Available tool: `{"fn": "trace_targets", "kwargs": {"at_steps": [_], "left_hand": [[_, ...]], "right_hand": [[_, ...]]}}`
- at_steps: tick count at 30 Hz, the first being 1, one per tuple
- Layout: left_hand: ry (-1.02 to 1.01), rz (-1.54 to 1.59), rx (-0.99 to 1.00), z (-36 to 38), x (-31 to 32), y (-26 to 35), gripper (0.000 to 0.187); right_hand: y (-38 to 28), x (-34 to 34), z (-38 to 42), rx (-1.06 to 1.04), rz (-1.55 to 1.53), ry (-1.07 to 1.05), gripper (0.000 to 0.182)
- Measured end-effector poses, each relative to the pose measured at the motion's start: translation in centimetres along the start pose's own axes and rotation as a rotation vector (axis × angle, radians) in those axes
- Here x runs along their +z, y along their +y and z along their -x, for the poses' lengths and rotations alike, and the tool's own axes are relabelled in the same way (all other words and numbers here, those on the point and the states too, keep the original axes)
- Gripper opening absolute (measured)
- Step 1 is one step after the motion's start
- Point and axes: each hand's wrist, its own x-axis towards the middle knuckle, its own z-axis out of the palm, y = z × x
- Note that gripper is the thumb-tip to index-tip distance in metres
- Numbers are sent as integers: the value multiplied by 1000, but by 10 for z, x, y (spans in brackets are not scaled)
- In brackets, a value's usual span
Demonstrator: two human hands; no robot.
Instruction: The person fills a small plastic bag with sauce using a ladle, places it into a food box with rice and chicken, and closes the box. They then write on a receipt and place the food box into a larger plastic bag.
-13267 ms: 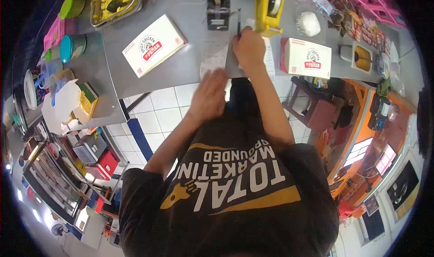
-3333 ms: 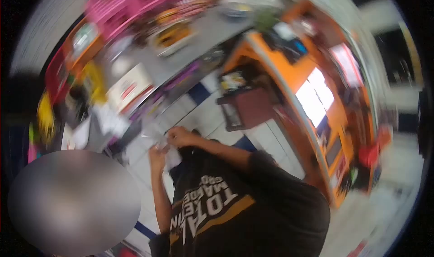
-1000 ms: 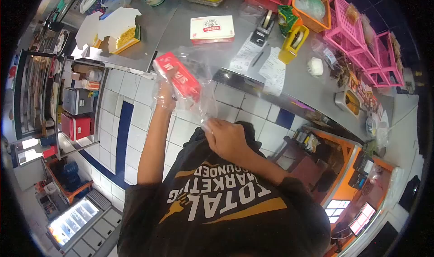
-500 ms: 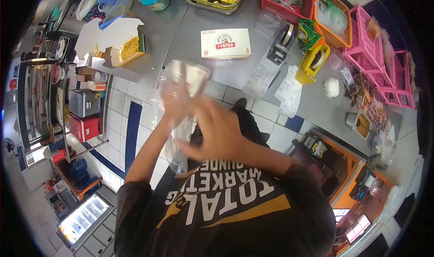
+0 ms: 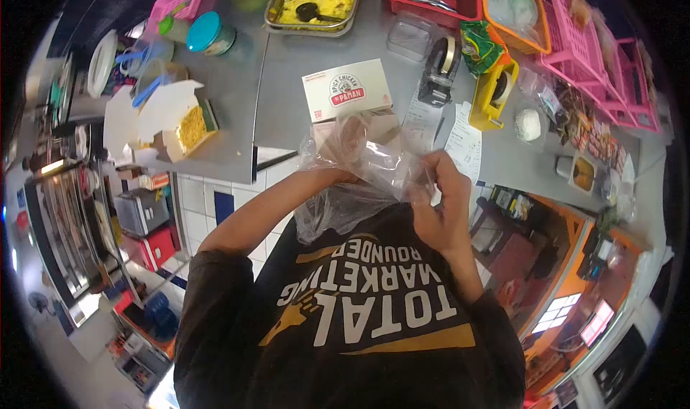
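A clear plastic bag (image 5: 327, 211) hangs in front of my shirt at the counter's edge. My left hand (image 5: 353, 141) is inside or behind the bag's film, close to the front of the white printed box (image 5: 346, 91); its fingers are blurred by the plastic. My right hand (image 5: 444, 200) pinches the bag's right edge between thumb and fingers. The box lies on the metal counter (image 5: 284, 78), just beyond the bag.
An open carton of noodles (image 5: 192, 127) stands at left. Behind are a tray of yellow food (image 5: 316, 3) and a teal-lidded jar (image 5: 210, 33). Tape dispensers (image 5: 438, 71), receipts (image 5: 463, 141) and a yellow dispenser (image 5: 494, 96) lie at right.
The bag has moved right and up toward the printed box and now spreads wide. My left hand has moved to the box's front; my right hand has moved right, drawing the bag's edge.
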Motion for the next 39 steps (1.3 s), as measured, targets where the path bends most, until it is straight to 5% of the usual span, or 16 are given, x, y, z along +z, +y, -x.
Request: {"fn": "trace_targets", "kwargs": {"at_steps": [2, 5, 6, 9, 11, 13, 16, 19, 21, 23, 27, 39], "left_hand": [[-48, -120, 20, -7, 3, -10, 95], [-78, -396, 87, -6, -20, -2, 100], [-92, -442, 103, -5, -28, -3, 102], [-732, -53, -90, -9, -92, -6, 95], [-686, -376, -115, -10, -143, 5, 74], [-851, -464, -82, 0, -193, 6, 66], [-608, -213, -129, -22, -257, 16, 58], [-314, 154, -223, -82, -244, -10, 52], [-186, -124, 47, -99, -179, -62, 73], [-236, -312, 51, -101, -119, -83, 92], [-453, -346, -108, -117, -104, -68, 130], [-449, -468, -46, -127, -110, -55, 128]], "right_hand": [[-16, -10, -8, 247, 74, -199, 11], [-25, -8, -20, 159, 397, -358, 7], [-25, -2, -23, 229, 377, -288, 14], [-16, 6, -32, 258, 56, 22, 20], [-14, 9, -36, 138, -27, 136, 29], [-19, 12, -40, 81, -225, 248, 31], [-30, 11, -42, 194, -318, 151, 33], [-45, 10, -41, 316, -247, 13, 26], [-52, 14, -37, 280, -186, -23, 24], [-52, 12, -32, 358, -184, -5, 23], [-29, 4, -14, 427, -130, 104, 26], [2, -7, 3, 474, -344, 236, 21]]}}
